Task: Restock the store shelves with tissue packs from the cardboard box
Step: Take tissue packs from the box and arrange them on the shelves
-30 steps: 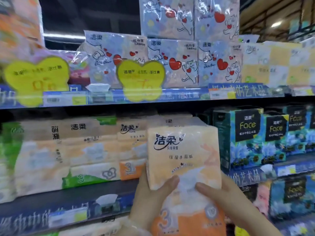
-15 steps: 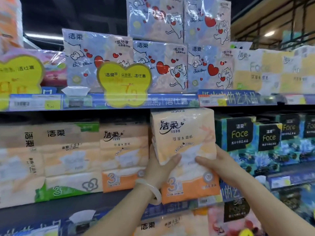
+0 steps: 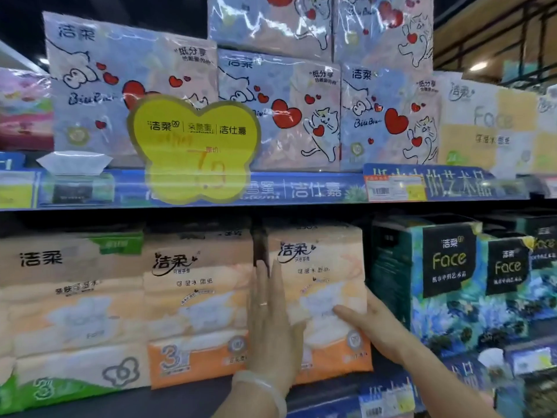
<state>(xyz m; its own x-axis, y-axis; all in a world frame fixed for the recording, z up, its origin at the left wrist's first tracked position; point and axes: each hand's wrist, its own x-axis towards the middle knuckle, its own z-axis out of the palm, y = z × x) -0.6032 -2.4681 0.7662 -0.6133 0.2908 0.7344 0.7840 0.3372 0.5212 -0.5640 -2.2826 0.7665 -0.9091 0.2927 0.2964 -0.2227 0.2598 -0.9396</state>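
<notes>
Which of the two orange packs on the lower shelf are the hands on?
The right-hand orange pack, beside the dark Face boxes; left hand and right hand press its front.

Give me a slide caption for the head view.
Both hands press an orange tissue pack into its shelf slot.
</notes>
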